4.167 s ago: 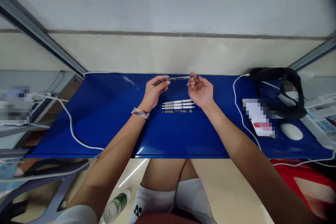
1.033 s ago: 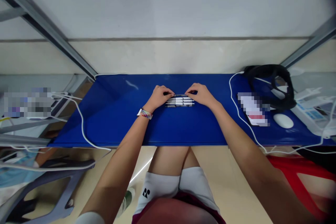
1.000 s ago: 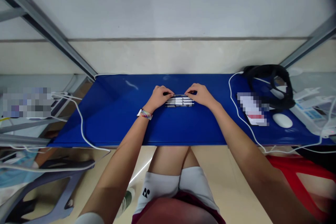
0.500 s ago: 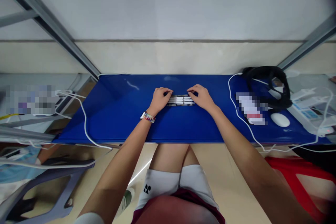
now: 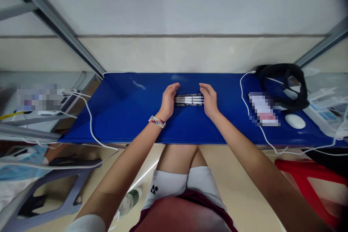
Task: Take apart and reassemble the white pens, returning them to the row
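Note:
Several white pens (image 5: 189,100) with dark ends lie side by side in a row on the blue tabletop (image 5: 130,116). At their left end my left hand (image 5: 169,100) stands on edge, palm inward, fingers stretched out and a patterned band on the wrist. Facing it, my right hand (image 5: 209,98) is held the same way at the right end of the row. Both palms are against or very close to the pen ends; no fingers are wrapped round the pens.
To the right lie a blurred phone (image 5: 263,110), a white mouse (image 5: 295,121), a black strap-like headset (image 5: 285,87) and a white cable (image 5: 244,98). Another cable (image 5: 91,127) crosses the left edge. A wall (image 5: 190,54) stands behind; a red stool (image 5: 299,168) is lower right.
My hands have gone from curled fingers and thumbs at the pen ends to upright, straightened palms flanking the row. The pens look more evenly lined up. The view has shifted slightly.

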`<state>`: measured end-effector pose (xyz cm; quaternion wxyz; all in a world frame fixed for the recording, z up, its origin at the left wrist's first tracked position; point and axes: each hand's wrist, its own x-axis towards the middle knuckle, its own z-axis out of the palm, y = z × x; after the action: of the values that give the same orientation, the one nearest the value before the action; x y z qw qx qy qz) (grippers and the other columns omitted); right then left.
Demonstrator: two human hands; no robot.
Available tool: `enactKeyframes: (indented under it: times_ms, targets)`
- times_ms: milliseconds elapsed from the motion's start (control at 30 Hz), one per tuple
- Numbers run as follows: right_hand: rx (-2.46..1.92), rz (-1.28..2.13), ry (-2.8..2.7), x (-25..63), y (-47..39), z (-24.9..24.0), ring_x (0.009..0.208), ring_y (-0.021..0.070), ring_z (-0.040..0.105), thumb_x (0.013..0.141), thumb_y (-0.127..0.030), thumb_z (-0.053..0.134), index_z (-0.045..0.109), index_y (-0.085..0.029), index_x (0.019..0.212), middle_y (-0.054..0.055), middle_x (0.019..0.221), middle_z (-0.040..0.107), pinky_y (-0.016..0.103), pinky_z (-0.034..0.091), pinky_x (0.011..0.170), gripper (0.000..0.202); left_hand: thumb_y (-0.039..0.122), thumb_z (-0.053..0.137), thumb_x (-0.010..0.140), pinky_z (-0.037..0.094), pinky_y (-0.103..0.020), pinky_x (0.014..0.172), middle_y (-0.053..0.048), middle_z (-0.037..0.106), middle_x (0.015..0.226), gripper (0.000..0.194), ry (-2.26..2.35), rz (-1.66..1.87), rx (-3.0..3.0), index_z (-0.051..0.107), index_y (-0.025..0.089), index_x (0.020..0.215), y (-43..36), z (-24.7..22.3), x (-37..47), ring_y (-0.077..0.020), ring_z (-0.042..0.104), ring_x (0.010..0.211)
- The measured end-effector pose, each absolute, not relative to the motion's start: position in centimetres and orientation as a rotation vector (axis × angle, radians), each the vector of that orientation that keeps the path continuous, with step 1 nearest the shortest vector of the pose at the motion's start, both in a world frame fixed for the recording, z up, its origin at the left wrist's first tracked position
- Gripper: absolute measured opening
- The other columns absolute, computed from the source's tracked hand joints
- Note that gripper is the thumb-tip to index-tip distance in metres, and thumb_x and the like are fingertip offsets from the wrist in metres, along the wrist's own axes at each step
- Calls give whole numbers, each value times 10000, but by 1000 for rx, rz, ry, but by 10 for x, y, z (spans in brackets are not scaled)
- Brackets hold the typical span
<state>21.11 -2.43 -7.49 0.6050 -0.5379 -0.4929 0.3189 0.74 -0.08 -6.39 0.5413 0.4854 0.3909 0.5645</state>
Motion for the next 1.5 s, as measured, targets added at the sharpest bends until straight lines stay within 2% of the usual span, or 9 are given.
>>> enactKeyframes:
  times_ms: [133, 267, 467, 767, 967, 1067, 1233, 1367, 1500]
  targets:
    - [-1204, 742, -1176, 210, -23, -73, 1284, 318, 701, 985, -482, 632, 744, -262, 1223, 140, 1335, 768, 501, 528, 1169, 343, 530, 634, 1000, 525, -393, 1177, -85, 793, 1343, 325, 908, 1352, 1152, 760, 241, 1081, -4, -59, 9, -236, 714, 1346]
    - [-1276, 523, -1373, 208, -27, -67, 1252, 332, 715, 978, -360, 639, 762, -252, 1183, 124, 1283, 795, 555, 526, 1183, 262, 424, 634, 993, 500, -374, 1178, -80, 788, 1230, 240, 879, 1399, 1121, 771, 227, 1008, -7, -58, 10, -222, 717, 1264]
    - [-1232, 220, -1854, 212, -53, -54, 1496, 396, 568, 992, -246, 691, 801, -277, 950, 98, 1302, 789, 653, 456, 1266, 122, 384, 622, 1026, 506, -362, 1157, -73, 789, 1131, 240, 903, 1461, 1185, 775, 226, 929, -8, -64, 7, -221, 710, 1184]
    - [-1126, 18, -2164, 225, -95, -50, 1612, 425, 467, 960, -177, 722, 791, -275, 1115, 99, 1507, 704, 737, 326, 1345, 195, 428, 604, 1054, 535, -344, 1144, -69, 789, 1149, 259, 939, 1465, 1204, 724, 233, 933, -9, -66, 4, -202, 733, 1189]
    - [-1192, 56, -2078, 235, -94, -56, 1586, 456, 485, 955, -209, 751, 778, -273, 1019, 103, 1477, 722, 747, 420, 1268, 94, 475, 615, 1071, 550, -366, 1097, -72, 781, 1114, 294, 1005, 1463, 1337, 719, 237, 933, -10, -68, 4, -222, 730, 1145]
    - [-1128, 52, -2076, 233, -95, -53, 1529, 428, 552, 945, -158, 728, 760, -274, 991, 88, 1354, 782, 723, 432, 1267, 128, 504, 591, 1099, 547, -391, 1095, -83, 783, 1126, 326, 1058, 1485, 1509, 722, 246, 949, -17, -59, 3, -243, 721, 1171]
    - [-985, -42, -2101, 221, -99, -42, 1258, 340, 720, 974, -123, 684, 758, -287, 1058, 52, 1044, 817, 663, 436, 1281, 199, 552, 535, 1135, 514, -472, 1146, -82, 785, 1117, 379, 1013, 1565, 1972, 736, 257, 1009, -40, -32, -6, -277, 711, 1193]
    - [-1045, -41, -1919, 219, -88, -35, 1119, 322, 733, 1027, -200, 671, 764, -271, 1081, 81, 1060, 818, 566, 559, 1088, 129, 541, 598, 1117, 562, -421, 989, -68, 819, 1037, 354, 958, 1331, 2178, 791, 249, 1066, -48, -25, -13, -252, 726, 1016]
    - [-1128, 114, -1864, 224, -65, -25, 914, 270, 711, 1024, -269, 702, 788, -266, 1059, 52, 968, 809, 470, 573, 934, 93, 493, 684, 1079, 593, -384, 957, -65, 833, 1060, 282, 957, 1357, 2066, 815, 243, 1078, -32, -26, -13, -231, 756, 1001]
